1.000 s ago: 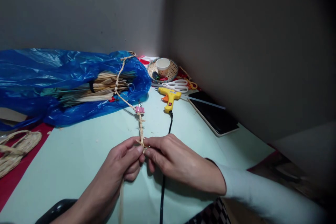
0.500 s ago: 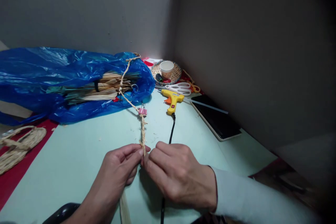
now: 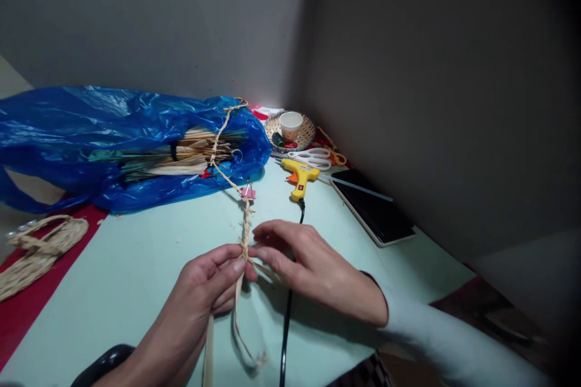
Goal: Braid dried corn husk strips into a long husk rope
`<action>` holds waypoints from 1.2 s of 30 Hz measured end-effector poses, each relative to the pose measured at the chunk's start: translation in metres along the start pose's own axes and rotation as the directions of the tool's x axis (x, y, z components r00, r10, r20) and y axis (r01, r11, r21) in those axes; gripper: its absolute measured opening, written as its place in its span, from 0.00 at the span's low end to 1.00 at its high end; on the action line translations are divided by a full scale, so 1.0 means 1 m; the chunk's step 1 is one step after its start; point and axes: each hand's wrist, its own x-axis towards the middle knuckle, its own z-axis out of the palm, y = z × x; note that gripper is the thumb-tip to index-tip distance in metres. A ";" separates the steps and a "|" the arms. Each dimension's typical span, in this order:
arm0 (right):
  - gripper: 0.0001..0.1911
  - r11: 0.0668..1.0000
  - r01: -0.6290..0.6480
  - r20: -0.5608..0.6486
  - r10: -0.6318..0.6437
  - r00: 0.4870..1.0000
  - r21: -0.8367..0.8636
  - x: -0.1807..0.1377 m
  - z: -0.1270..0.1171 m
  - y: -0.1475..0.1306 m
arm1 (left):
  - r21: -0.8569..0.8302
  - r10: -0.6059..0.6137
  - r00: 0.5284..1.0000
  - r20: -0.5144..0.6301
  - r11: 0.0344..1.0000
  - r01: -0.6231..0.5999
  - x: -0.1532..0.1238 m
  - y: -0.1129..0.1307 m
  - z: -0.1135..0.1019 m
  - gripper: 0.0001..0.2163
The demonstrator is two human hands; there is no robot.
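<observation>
A thin braid of pale straw-like strands (image 3: 246,227) runs down the table towards me from a pink binder clip (image 3: 248,193). My left hand (image 3: 204,284) pinches its lower end between thumb and fingers. Loose strands hang below the pinch: one curls down in the middle, a flat one drops beside my left wrist, and another slants right under my right thumb. My right hand (image 3: 318,266) is just right of the braid, its thumb tip close to it and its fingers apart from the thumb, with no visible grip on a strand.
A blue plastic bag (image 3: 149,115) holds a bundle of dried strips (image 3: 195,154). Beyond my hands lie a yellow glue gun (image 3: 299,175) with a black cord, white scissors (image 3: 313,158), a cup (image 3: 290,125) on a woven tray (image 3: 308,133), and a dark tablet (image 3: 372,205). Woven straw pieces (image 3: 54,248) sit at left.
My right hand has gone from closed fingers by the braid to an opened shape, slightly raised. Loose strands now show below the braid. My left hand keeps its pinch.
</observation>
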 end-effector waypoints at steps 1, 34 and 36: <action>0.10 0.999 -0.035 0.091 0.031 0.995 0.042 0.002 0.001 0.000 | -0.007 0.002 1.000 0.008 1.000 -0.002 0.000 0.000 0.000 0.13; 0.09 0.924 -0.149 0.069 0.133 0.989 0.352 0.004 0.023 0.013 | 0.557 0.504 0.262 0.823 -0.807 -0.198 -0.021 -0.028 0.001 0.07; 0.08 0.876 -0.184 0.099 0.156 0.983 0.446 0.005 0.025 0.018 | 0.565 0.513 0.270 0.815 -0.806 -0.175 -0.023 -0.027 0.004 0.05</action>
